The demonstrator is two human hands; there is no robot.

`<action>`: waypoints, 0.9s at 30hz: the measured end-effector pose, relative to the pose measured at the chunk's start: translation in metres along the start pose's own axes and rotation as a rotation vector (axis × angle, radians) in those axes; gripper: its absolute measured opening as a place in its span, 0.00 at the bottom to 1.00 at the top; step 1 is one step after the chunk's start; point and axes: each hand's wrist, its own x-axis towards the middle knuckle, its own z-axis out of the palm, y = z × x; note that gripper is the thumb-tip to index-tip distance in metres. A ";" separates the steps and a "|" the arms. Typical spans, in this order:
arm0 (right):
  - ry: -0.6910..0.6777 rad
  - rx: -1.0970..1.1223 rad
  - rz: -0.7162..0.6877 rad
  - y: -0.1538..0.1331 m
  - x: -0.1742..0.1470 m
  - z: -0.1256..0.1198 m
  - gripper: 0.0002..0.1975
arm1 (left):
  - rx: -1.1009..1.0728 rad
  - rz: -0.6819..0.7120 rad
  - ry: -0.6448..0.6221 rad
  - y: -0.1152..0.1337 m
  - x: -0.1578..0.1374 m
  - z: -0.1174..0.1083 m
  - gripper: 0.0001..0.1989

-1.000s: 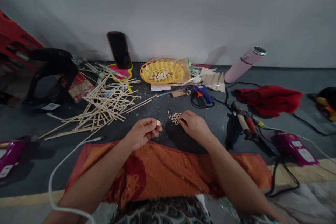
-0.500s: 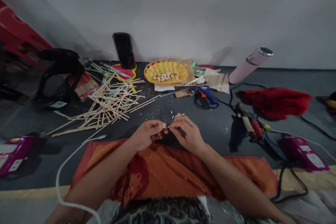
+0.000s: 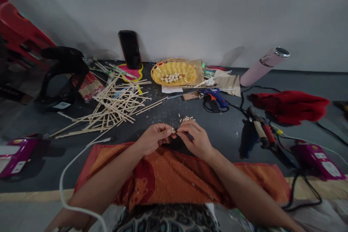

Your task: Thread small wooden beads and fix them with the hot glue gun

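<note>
My left hand is closed, pinching a small pale wooden piece between thumb and fingers. Close against it on the right, my right hand has its thumb and fingertips pressed together at the piece's edge; anything within that pinch is too small to make out. Just beyond my right hand lies a small heap of short cut stick pieces. Farther back, a yellow woven basket holds several small pale clusters. An orange cloth lies under my forearms.
Long thin wooden sticks are piled at left. A blue glue gun, pliers, a red cloth and a pink flask stand or lie to the right. A phone leans at the back; a white cable crosses the left side.
Both hands stay together at nearly the same spot, with the small piece slightly turned in the left fingers. The whole view has shifted a little.
</note>
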 end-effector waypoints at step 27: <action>-0.113 -0.062 -0.008 0.000 -0.001 0.000 0.06 | 0.078 0.001 0.000 -0.001 0.000 0.000 0.11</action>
